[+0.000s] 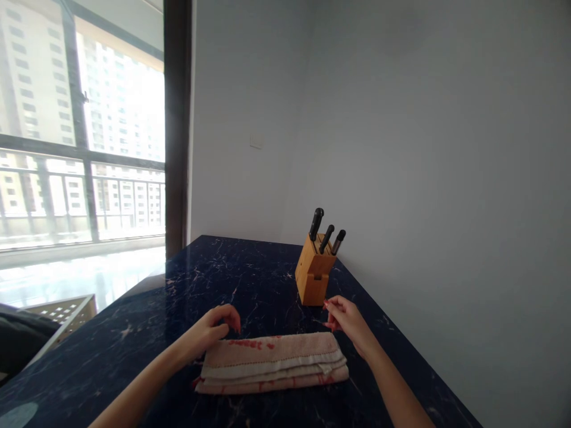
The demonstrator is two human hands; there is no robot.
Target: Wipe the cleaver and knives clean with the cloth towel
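Note:
A folded pink and white towel [272, 362] with red lettering lies flat on the dark table in front of me. My left hand [218, 324] is over its far left corner, fingers loosely bent and thumb apart from them; nothing shows in its grasp. Beyond the towel's far right corner is my right hand [343, 318], its fingertips spread and holding nothing. Just past that hand stands a wooden knife block [314, 273]. Black handles [328, 238] of several kitchen tools stick up out of its top.
The dark blue marbled table [241, 273] runs along a grey wall [423, 178] on the right. A light switch [256, 141] is on the far wall. At the left are a large window [120, 125] and a perforated chair back [66, 312] beside dark cloth [22, 339].

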